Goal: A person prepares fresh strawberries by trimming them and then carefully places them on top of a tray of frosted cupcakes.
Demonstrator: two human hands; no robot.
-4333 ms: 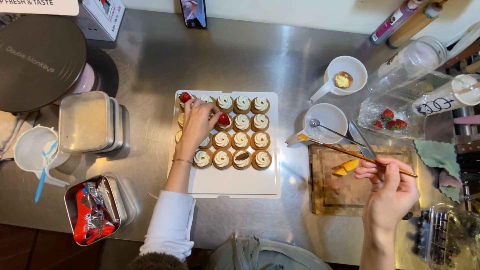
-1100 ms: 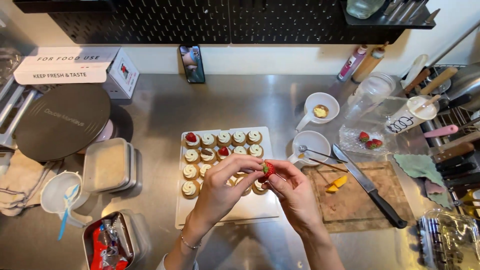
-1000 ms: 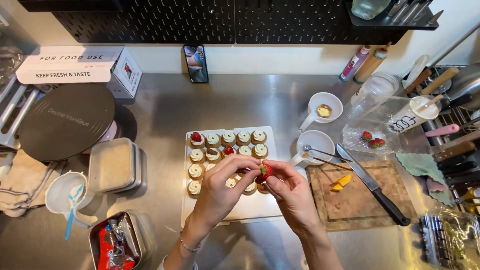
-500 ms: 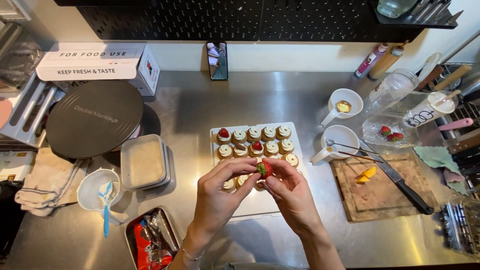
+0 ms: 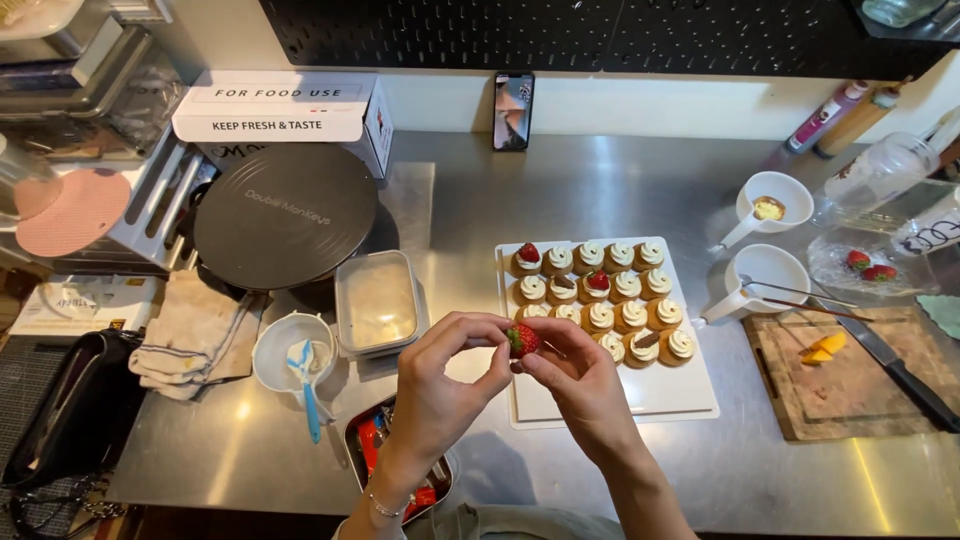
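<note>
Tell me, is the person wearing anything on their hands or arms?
No gloves: both the left hand and the right hand are bare. A thin bracelet circles the left wrist. The right forearm is bare as far as the picture shows, with no sleeve, watch or band. I can't make out any rings. The fingernails look short and plain.

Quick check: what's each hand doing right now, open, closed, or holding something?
Left hand: fingertips pinched on the strawberry.
Right hand: fingertips also pinched on the same strawberry, above the white tray of tartlets.
</note>
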